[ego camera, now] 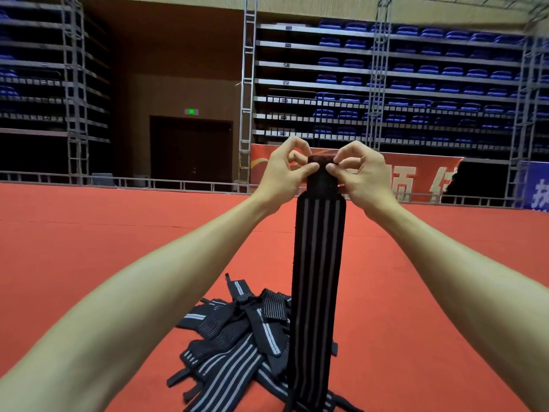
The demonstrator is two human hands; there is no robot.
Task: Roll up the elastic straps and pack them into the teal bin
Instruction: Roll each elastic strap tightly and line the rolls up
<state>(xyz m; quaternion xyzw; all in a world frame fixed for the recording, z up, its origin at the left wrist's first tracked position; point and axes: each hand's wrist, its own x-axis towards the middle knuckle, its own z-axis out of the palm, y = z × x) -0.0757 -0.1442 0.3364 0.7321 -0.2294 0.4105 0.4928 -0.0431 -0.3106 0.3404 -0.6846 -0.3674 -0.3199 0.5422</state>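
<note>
Head view: left hand (pixel 283 173) and right hand (pixel 367 176), raised at arm's length, each pinch the top end of a black strap (pixel 319 263) with grey stripes, which hangs straight down. A pile of loose straps (pixel 234 337) lies on the red floor (pixel 89 233) behind its lower end. The red banner (pixel 421 176) bears white characters, partly hidden; the green sign (pixel 191 111) is unreadable.

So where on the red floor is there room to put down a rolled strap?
The red floor is bare left of the pile of straps and right of the held strap. The middle is crowded: the pile lies there, and the strap pinched by the left hand and right hand hangs down over it.
</note>
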